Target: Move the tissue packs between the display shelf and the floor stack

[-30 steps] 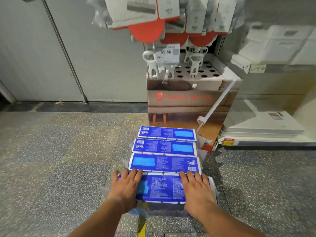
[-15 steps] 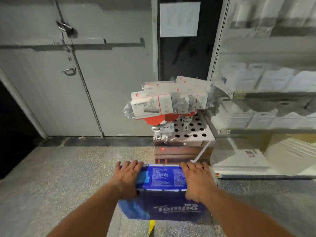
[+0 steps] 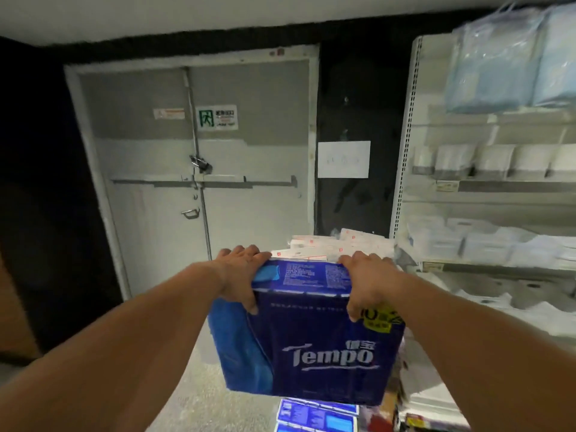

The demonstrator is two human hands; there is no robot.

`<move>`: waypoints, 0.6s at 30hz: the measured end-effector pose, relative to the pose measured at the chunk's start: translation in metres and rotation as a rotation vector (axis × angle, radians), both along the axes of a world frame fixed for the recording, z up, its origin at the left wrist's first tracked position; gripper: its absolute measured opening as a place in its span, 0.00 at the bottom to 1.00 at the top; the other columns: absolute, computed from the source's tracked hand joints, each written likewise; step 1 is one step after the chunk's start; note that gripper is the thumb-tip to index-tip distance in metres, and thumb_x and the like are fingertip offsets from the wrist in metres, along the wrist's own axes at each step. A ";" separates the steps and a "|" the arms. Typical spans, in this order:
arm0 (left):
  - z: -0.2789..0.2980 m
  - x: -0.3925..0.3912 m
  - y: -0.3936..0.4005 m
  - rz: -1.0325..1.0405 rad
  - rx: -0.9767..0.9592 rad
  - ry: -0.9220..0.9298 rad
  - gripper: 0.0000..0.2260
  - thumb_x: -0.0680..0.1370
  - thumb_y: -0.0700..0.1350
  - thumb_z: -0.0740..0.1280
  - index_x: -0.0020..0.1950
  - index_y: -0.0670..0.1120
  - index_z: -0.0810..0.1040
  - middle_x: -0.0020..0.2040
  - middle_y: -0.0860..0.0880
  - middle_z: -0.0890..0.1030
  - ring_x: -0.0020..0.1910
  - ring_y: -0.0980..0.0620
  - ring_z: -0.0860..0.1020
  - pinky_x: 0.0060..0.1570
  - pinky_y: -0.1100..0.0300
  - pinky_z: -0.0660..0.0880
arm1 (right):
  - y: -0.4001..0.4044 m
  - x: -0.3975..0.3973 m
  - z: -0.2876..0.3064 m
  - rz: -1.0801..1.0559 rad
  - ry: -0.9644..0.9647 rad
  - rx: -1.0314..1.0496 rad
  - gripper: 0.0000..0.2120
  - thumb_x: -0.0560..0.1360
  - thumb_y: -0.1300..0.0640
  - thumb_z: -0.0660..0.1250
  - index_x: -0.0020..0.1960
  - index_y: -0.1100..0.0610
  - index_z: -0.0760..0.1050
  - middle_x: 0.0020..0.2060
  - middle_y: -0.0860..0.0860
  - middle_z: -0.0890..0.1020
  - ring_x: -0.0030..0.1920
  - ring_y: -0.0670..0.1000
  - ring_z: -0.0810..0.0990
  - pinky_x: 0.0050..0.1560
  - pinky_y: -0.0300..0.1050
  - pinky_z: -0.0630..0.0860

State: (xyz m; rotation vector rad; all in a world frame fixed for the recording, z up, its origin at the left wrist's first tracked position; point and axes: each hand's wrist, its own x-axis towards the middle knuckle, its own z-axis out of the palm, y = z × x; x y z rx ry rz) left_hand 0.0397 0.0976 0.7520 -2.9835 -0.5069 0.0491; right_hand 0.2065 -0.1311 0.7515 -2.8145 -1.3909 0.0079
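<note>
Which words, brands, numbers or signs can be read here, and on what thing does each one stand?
"Tempo": front of the blue tissue pack, gripped by the left hand and the right hand.
"10": yellow sticker on that pack; the rest is hidden or blurred.
Running-figure exit pictogram: green sign on the door; its characters are unreadable.
Orange-marked door label, white paper, shelf price tags, floor packs: too blurred.

Both arms reach forward, left hand [image 3: 238, 275] and right hand [image 3: 367, 280] clamped with fingers curled downward
</note>
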 end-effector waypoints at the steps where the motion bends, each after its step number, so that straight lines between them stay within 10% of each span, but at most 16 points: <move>1: 0.009 -0.004 -0.003 0.004 0.008 -0.004 0.51 0.66 0.62 0.78 0.80 0.56 0.51 0.74 0.51 0.62 0.73 0.46 0.62 0.74 0.44 0.57 | -0.003 -0.004 0.007 0.000 0.000 0.022 0.54 0.57 0.44 0.81 0.77 0.46 0.58 0.69 0.52 0.70 0.67 0.57 0.68 0.67 0.59 0.67; 18: -0.016 -0.092 0.036 0.166 -0.154 -0.049 0.45 0.68 0.60 0.79 0.78 0.57 0.57 0.70 0.52 0.67 0.69 0.48 0.67 0.70 0.45 0.62 | 0.061 -0.068 0.011 0.154 -0.008 -0.069 0.52 0.59 0.44 0.81 0.76 0.47 0.60 0.67 0.51 0.71 0.64 0.56 0.72 0.60 0.54 0.72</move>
